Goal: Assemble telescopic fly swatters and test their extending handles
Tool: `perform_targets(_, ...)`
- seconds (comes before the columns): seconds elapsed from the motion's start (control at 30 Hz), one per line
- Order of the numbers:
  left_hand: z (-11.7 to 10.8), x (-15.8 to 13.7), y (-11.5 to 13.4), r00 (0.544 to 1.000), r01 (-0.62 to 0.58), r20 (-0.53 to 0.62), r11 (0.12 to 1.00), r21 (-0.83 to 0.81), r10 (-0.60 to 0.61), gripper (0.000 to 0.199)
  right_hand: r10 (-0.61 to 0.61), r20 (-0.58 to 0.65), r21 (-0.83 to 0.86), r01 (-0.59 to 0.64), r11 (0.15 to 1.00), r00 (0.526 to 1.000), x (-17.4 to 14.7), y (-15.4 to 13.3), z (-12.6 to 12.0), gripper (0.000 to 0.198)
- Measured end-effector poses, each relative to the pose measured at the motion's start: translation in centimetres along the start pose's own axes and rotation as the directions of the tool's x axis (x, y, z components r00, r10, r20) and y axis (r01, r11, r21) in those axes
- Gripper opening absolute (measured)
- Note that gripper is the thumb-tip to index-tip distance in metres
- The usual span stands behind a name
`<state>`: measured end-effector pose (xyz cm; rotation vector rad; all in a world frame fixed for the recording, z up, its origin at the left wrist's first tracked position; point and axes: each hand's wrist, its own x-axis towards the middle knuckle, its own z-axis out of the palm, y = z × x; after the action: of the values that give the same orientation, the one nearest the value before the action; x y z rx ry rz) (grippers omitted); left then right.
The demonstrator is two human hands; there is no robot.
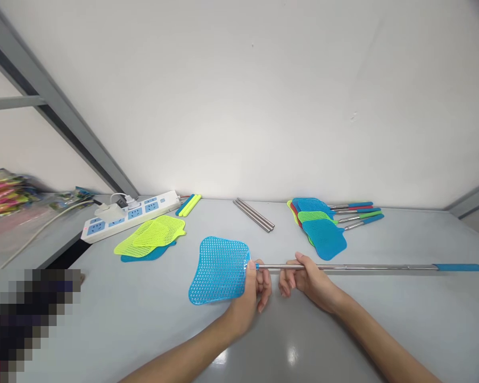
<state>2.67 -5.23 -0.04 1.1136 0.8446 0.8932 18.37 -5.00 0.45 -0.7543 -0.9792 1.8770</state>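
A blue fly swatter (219, 271) with a long, extended metal rod and a blue handle lies level across my two hands. My left hand (249, 292) pinches it at the neck, where the perforated head meets the rod, thumb on top. Farther right, my right hand (309, 282) grips the metal rod between thumb and fingers. The blue handle (459, 267) sticks out far to the right. Behind my right hand lies a pile of fly swatters (325, 239) in blue, green and red with short rods.
Loose yellow-green swatter heads (149, 238) lie at left over a blue one. Behind them are a white power strip (130, 217) with plugs and several coloured handle tubes (191, 205). Metal rods (254, 215) lie near the wall. Colourful bagged items (6, 194) sit far left.
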Motion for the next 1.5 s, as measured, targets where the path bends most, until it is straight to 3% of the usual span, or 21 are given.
perform_targets(0.63,0.5,-0.1,0.0,1.000,0.008,-0.030,1.000,-0.003,-0.008,0.049,0.054,-0.006,0.005,-0.054,0.999,0.999,0.2,0.3,0.7,0.057)
perform_targets(0.87,0.7,-0.3,0.4,0.999,0.013,0.039,1.000,0.002,-0.013,0.053,0.040,-0.003,-0.007,-0.040,0.999,0.999,0.3,1.3,0.5,0.055)
perform_targets(1.5,1.2,-0.4,0.7,0.999,-0.009,0.040,1.000,-0.016,0.010,0.051,0.069,0.007,-0.002,-0.069,0.998,0.998,0.4,1.8,0.8,0.052)
